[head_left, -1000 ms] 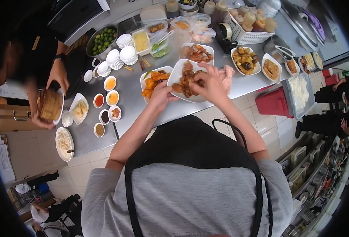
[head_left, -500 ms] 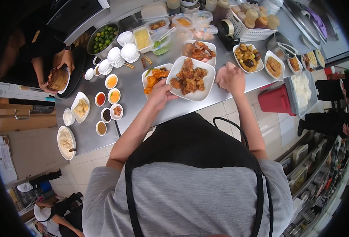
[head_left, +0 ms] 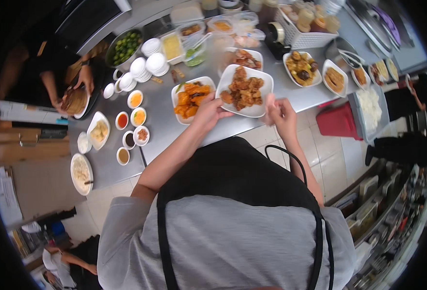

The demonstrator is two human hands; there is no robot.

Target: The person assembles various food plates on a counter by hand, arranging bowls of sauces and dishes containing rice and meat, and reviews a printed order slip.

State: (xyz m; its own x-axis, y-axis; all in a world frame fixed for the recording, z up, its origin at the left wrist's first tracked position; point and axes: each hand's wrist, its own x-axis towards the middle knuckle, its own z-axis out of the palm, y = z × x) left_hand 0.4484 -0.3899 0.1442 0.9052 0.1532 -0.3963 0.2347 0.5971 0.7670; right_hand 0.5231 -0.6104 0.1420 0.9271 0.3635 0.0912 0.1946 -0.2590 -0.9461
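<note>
My left hand (head_left: 210,112) is closed on the left rim of a white square plate (head_left: 270,79) heaped with browned fried chicken pieces (head_left: 242,92). The plate is lifted above the counter's front edge. At its lower right side, my right hand (head_left: 284,116) pinches a pale pink cloth (head_left: 270,108), which is blurred and pressed close to the rim. Just left of the held plate, a white dish of orange-glazed food (head_left: 192,99) rests on the counter. Another plate with reddish-brown meat (head_left: 246,59) lies behind, partly hidden.
Small sauce bowls (head_left: 139,116) and stacked white saucers (head_left: 156,63) stand to the left. Dishes of food (head_left: 302,70) line the right side, near a white basket of bottles (head_left: 310,36). A red bin (head_left: 336,122) is beyond the edge. A co-worker's hands (head_left: 84,79) hold a round steamer basket.
The held plate has shifted slightly right, uncovering more of the orange dish. My right hand has lifted the cloth off the counter and brought it to the plate's rim.
</note>
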